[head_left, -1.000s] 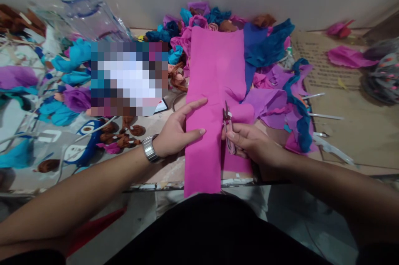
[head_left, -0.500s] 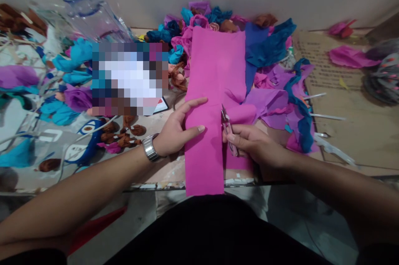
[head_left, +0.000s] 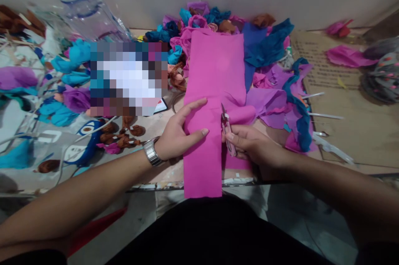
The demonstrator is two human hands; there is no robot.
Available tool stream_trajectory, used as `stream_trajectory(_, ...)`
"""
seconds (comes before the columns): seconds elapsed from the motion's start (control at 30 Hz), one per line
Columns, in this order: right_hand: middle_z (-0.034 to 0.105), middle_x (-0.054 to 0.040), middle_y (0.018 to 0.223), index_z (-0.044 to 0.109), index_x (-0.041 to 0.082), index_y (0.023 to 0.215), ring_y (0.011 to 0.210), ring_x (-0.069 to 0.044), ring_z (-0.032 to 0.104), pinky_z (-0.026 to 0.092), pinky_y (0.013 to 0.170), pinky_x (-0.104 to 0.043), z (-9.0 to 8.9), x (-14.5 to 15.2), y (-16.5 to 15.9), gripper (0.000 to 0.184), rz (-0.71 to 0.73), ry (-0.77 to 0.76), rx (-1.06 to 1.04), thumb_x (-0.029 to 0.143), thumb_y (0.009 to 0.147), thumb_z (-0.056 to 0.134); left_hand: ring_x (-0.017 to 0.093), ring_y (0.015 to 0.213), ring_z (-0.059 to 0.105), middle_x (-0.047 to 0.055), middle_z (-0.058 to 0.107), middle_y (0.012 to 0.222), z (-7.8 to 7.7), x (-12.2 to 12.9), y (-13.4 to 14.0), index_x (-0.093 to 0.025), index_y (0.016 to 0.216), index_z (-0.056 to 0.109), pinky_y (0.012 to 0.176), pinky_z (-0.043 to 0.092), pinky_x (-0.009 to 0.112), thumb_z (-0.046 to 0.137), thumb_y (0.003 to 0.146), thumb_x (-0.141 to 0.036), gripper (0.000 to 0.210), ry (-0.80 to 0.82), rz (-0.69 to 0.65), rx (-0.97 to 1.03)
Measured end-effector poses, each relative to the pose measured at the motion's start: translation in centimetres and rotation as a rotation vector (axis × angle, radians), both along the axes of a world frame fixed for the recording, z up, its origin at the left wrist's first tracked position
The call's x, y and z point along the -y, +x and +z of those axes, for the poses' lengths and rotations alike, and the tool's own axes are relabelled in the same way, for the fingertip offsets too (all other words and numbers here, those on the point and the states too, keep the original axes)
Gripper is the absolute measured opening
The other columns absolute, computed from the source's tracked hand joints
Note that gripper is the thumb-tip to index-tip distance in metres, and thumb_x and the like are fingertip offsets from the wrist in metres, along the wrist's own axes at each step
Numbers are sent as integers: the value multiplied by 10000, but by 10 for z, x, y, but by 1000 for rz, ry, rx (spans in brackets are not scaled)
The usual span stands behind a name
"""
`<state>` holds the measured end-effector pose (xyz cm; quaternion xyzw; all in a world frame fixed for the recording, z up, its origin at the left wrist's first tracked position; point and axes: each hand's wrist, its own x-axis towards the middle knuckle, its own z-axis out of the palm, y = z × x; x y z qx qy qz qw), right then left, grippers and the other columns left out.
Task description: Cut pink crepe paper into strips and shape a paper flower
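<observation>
A long sheet of pink crepe paper (head_left: 202, 161) runs from the heap at the back down over the table's front edge. My left hand (head_left: 179, 134), with a metal watch at the wrist, grips its left edge. Thumb and forefinger rest spread on top, while the other fingers are hidden under the paper. In my right hand (head_left: 249, 140) are small pink-handled thread snips (head_left: 228, 132), closed in the fingers. Their blades point away from me, at the slit along the strip's right side. A rolled flap of the pink paper curls just right of the blades.
Crumpled paper flowers (head_left: 199, 22) pile up against the wall. A clear bottle (head_left: 84, 11) stands at the back left, near a blurred-out patch. Cables and brown paper buds (head_left: 124, 136) lie at left. Cardboard (head_left: 352, 123) and white sticks (head_left: 326, 115) are at right.
The view has shifted slightly. Both hands keep nearly the same place on the pink paper, and the snips stay at the slit.
</observation>
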<state>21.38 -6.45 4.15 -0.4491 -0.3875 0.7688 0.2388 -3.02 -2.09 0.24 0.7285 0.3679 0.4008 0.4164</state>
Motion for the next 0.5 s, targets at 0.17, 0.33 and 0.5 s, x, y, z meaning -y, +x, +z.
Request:
stream_trajectory(0.17,460,56,669,642,178,911,534,-72,312,203,491,-252,4,1,5,399,52,-17,3,565,927,737,309,1425,572,138,593,1532,-1,3,2,-226,1505,550,1253,450,520,843,839,-332,736,54,46,-17)
stream_trajectory(0.33,541,27,641,707,160,926,533,-84,404,240,488,-250,2,-3,9,423,77,15,52,582,912,739,319,1416,575,137,591,1531,-2,4,3,-234,1515,542,1257,439,546,848,835,-365,757,63,79,-61)
stream_trajectory(0.5,493,58,567,702,160,927,469,-67,335,206,462,-251,-2,-4,8,457,72,3,25,616,911,725,332,1423,570,146,585,1538,-1,7,5,-223,1530,526,1253,441,549,847,836,-378,780,84,75,-99)
